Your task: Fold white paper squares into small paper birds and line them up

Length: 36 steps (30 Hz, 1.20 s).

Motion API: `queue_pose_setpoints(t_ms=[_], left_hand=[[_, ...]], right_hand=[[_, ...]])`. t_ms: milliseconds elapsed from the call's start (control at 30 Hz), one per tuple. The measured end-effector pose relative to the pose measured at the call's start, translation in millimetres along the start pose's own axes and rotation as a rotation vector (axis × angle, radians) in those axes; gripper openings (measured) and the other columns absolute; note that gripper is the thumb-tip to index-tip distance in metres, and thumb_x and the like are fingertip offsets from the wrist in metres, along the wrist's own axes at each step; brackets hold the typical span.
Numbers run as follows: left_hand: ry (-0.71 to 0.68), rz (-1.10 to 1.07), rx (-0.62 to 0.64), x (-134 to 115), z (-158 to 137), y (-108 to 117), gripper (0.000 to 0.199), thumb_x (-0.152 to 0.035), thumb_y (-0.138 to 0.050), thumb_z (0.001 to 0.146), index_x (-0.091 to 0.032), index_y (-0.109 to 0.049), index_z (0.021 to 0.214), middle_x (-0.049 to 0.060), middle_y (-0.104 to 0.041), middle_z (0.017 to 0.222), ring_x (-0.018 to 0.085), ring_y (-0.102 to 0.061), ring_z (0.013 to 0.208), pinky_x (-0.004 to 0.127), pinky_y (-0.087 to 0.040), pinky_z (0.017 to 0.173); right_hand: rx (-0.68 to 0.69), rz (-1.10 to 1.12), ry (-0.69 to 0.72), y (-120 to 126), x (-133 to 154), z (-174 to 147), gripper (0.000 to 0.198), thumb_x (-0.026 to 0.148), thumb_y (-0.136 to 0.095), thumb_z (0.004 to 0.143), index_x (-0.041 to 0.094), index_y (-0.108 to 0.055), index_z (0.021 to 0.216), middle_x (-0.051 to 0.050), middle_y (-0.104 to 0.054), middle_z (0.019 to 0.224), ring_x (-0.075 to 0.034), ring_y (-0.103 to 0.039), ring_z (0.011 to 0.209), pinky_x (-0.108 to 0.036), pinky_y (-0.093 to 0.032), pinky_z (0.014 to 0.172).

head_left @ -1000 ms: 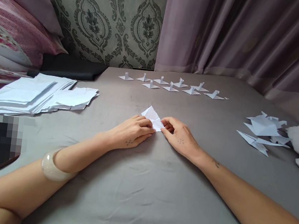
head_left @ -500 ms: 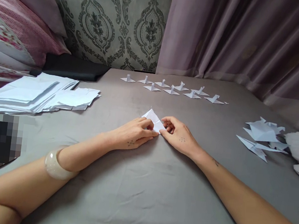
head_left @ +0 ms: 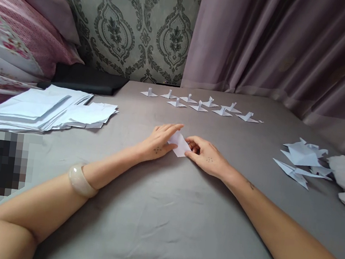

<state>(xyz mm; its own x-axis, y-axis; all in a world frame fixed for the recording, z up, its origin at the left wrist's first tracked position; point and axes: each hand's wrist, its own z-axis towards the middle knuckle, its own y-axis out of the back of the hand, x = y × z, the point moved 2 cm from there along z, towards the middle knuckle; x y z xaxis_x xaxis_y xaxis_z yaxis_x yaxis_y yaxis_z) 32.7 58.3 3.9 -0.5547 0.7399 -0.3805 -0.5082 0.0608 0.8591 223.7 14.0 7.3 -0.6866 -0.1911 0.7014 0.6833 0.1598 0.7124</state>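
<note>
Paper (head_left: 180,146): folded
Left hand (head_left: 160,143): grip spread, thumb at paper's edge
Right hand (head_left: 208,157): grip pinching paper's right side
Figures (head_left: 198,108): two rows beyond

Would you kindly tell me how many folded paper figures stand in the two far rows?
9 folded paper figures: five in the back row, four in the front row; none looks hidden.

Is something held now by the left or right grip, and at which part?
The right grip pinches the folded paper at its right edge. The left grip is at the paper's left side; whether it holds cannot be told.
</note>
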Motion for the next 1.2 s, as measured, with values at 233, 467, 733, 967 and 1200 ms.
queue_pose_setpoints(t_ms=[233, 467, 733, 967, 1200], left_hand=[[0.143, -0.135, -0.021, 9.9, 3.5, 2.8, 0.023, -0.026, -0.058, 0.082, -0.02, -0.059, 0.105, 0.003, -0.063, 0.095, 0.018, -0.058, 0.084, 0.037, -0.04, 0.087], [-0.287, 0.303, -0.099, -10.8, -11.7, 9.6, 0.019, -0.006, -0.042, 0.085, -0.018, -0.056, 0.089, 0.005, -0.066, 0.092, 0.018, -0.056, 0.087, 0.038, -0.029, 0.091], [-0.273, 0.279, 0.026, -22.8, -22.5, 3.5, 0.019, -0.029, -0.049, 0.091, -0.017, -0.062, 0.084, 0.005, -0.067, 0.087, 0.018, -0.058, 0.081, 0.039, -0.03, 0.089], [-0.115, 0.171, -0.005, -29.3, -20.7, 4.2, 0.036, -0.036, -0.046, 0.094, -0.017, -0.062, 0.068, 0.003, -0.068, 0.078, 0.014, -0.06, 0.073, 0.038, -0.031, 0.088], [0.082, 0.108, -0.005, -28.3, -15.2, -1.0, 0.019, -0.03, -0.049, 0.091, -0.018, -0.061, 0.082, 0.0, -0.067, 0.075, 0.013, -0.056, 0.066, 0.037, -0.032, 0.084]], right_hand=[[-0.034, -0.184, 0.209, 0.7, -0.9, 3.2, 0.026, 0.017, -0.053, 0.087, 0.022, -0.06, 0.112, -0.001, -0.065, 0.092, -0.014, -0.056, 0.08, -0.027, -0.042, 0.071], [-0.358, -0.796, 0.524, -1.9, 6.0, -7.3, 0.029, 0.009, -0.039, 0.094, 0.018, -0.067, 0.093, -0.007, -0.067, 0.095, -0.018, -0.051, 0.081, -0.032, -0.035, 0.074], [-0.216, -0.704, 0.399, -3.6, 3.4, -26.2, 0.021, 0.014, -0.047, 0.094, 0.018, -0.068, 0.09, -0.006, -0.065, 0.096, -0.017, -0.052, 0.082, -0.03, -0.038, 0.073], [-0.151, -0.412, 0.157, 0.9, 2.8, -26.2, 0.015, 0.027, -0.054, 0.092, 0.021, -0.066, 0.086, -0.003, -0.065, 0.097, -0.017, -0.056, 0.088, -0.029, -0.042, 0.071], [-0.203, -0.215, -0.013, -1.7, 1.9, -19.6, 0.014, 0.025, -0.056, 0.086, 0.022, -0.064, 0.075, -0.002, -0.064, 0.09, -0.017, -0.058, 0.086, -0.03, -0.044, 0.074]])
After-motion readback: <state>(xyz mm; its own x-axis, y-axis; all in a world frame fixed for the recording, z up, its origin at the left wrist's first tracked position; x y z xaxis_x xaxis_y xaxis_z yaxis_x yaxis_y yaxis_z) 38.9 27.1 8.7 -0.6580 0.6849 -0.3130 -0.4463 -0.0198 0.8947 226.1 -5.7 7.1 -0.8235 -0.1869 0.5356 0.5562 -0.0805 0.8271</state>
